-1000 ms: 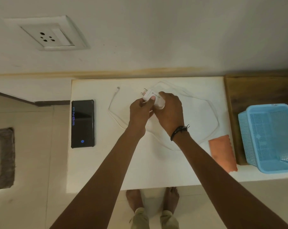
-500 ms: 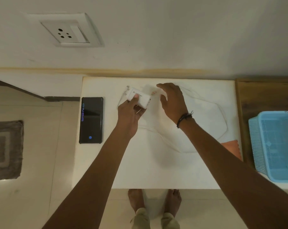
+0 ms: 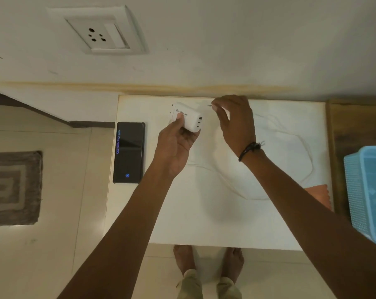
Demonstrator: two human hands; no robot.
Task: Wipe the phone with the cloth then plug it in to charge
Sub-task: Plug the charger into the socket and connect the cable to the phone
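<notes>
Left hand (image 3: 175, 147) grips the charger (image 3: 188, 119), its ports facing right. Right hand (image 3: 236, 124) pinches what appears to be the plug end of the cable (image 3: 250, 198). To seat it well, steady the charger and line the plug up squarely with a port before pushing. The phone (image 3: 128, 152) is black with a lit screen showing blue digits. It lies flat at the left edge of the counter (image 3: 204, 223), well apart from the cloth (image 3: 318, 195).

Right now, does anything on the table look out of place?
The phone lies flush along the left edge of the table, easy to knock off. The white cable sprawls in loose loops across it. Nothing looks spilled or damaged.
</notes>
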